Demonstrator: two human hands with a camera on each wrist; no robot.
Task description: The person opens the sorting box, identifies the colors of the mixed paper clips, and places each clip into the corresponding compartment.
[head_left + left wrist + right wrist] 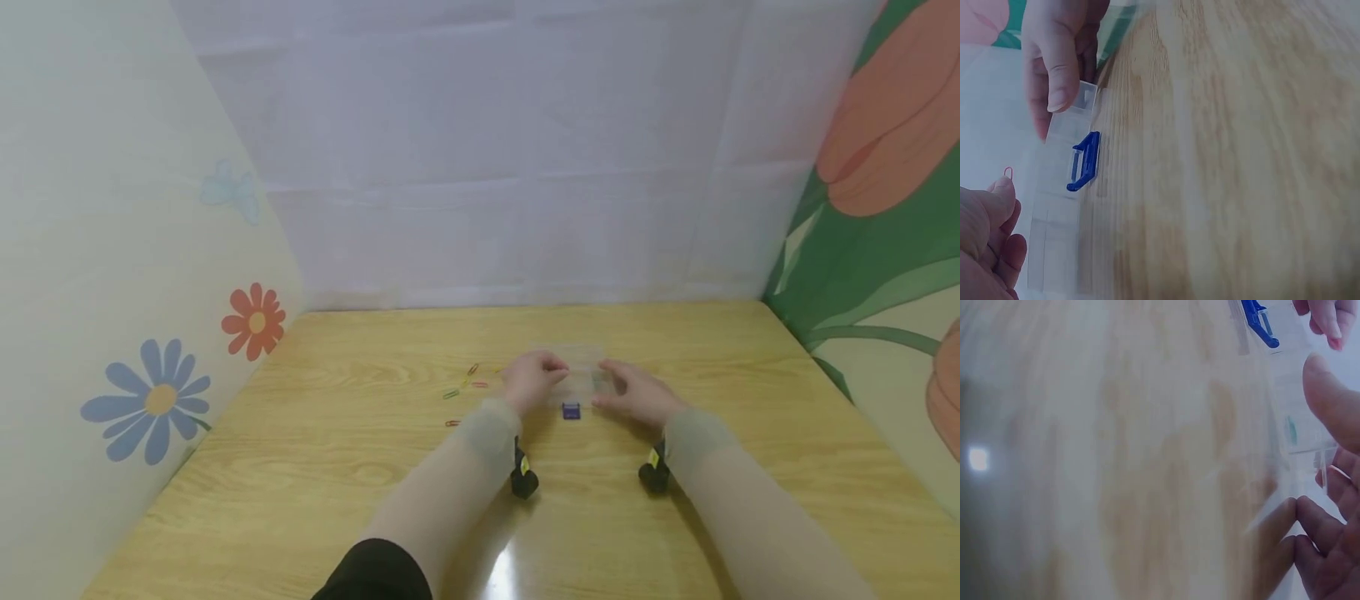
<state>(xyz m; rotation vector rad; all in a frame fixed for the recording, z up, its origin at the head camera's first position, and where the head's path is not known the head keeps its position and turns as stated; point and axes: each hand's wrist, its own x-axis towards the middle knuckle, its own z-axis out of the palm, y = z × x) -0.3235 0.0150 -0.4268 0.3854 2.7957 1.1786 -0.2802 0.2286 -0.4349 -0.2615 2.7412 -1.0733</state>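
A clear plastic box with a lidded look and a dark blue latch on its front stands on the table between both hands. My left hand pinches a small red paper clip between thumb and fingertips, over the box's left part. At the box's right end is my right hand, its thumb reaching across the front and its other fingers spread by the side, wide apart from the thumb. Through the clear wall shows a green paper clip.
Left of the box, several coloured paper clips lie loose on the wooden table, among them a green one and a red one. A white cloth hangs behind the table, with flower-printed walls at both sides.
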